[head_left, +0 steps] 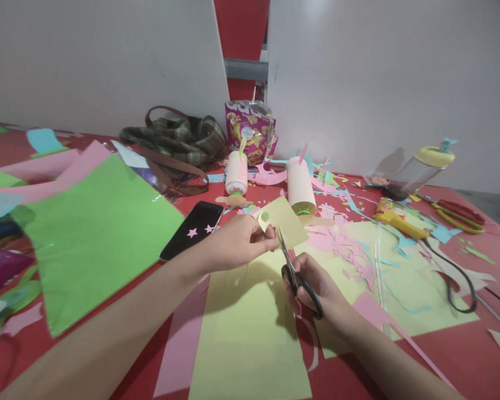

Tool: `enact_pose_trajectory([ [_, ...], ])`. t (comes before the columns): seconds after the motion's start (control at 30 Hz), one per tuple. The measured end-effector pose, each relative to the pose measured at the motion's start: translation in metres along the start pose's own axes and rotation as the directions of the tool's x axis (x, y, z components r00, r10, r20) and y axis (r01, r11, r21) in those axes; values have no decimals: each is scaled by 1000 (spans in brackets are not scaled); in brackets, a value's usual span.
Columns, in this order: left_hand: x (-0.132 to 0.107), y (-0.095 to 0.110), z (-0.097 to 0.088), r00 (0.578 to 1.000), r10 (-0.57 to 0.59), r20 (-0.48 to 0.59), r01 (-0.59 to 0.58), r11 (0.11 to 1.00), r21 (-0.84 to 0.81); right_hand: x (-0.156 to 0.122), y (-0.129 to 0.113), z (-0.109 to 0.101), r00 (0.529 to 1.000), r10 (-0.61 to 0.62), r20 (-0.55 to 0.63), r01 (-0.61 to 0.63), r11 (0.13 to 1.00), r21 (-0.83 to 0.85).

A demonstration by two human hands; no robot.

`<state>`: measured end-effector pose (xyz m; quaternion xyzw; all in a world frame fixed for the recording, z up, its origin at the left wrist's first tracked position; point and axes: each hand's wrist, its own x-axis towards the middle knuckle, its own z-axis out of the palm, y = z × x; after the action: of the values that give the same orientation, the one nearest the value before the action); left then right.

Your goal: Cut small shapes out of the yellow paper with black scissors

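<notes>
Cutting seems in hand, the left hand (244,240) apparently pinching the small yellow paper (290,222) above the surface (337,383), the right hand (331,294) gripping scissors (290,265) at its edge; the next snip calls for steadiness.

Soft shadows w/ sl. blur

A craft workspace is showing here: coloured paper sheets (104,244) and pink scraps (354,250) are covering a red table (329,378) across the lower frame, scissors (289,261) are cutting at centre, and a corded yellow glue gun (400,222) is lying at right. White panels (383,83) are standing behind, across the top.
</notes>
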<state>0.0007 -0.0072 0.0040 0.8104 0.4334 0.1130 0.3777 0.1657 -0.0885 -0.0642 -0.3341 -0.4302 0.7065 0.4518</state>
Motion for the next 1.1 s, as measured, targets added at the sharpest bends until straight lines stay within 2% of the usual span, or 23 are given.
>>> enact_pose_trajectory([
  [0.17,0,4,-6,998,53,37,-54,998,31,1,1,-4,999,35,31,-35,999,-5],
  [0.47,-1,0,-11,995,38,92,-45,995,83,2,-1,-5,998,51,34,-49,998,-36],
  [0.7,-3,0,-13,998,1,65,-1,1000,-1,0,2,-7,997,71,10,-70,997,-26],
  [0.8,-2,-3,-12,995,-20,100,24,999,-41,1,1,-7,997,71,-1,-71,997,-17],
  [0.93,1,-7,-11,993,32,114,-12,986,-168,2,1,-6,997,63,-39,-64,998,-26],
  [1.1,2,-6,-8,994,41,104,-26,989,-146,3,3,-6,993,33,-109,-40,998,-56],
])
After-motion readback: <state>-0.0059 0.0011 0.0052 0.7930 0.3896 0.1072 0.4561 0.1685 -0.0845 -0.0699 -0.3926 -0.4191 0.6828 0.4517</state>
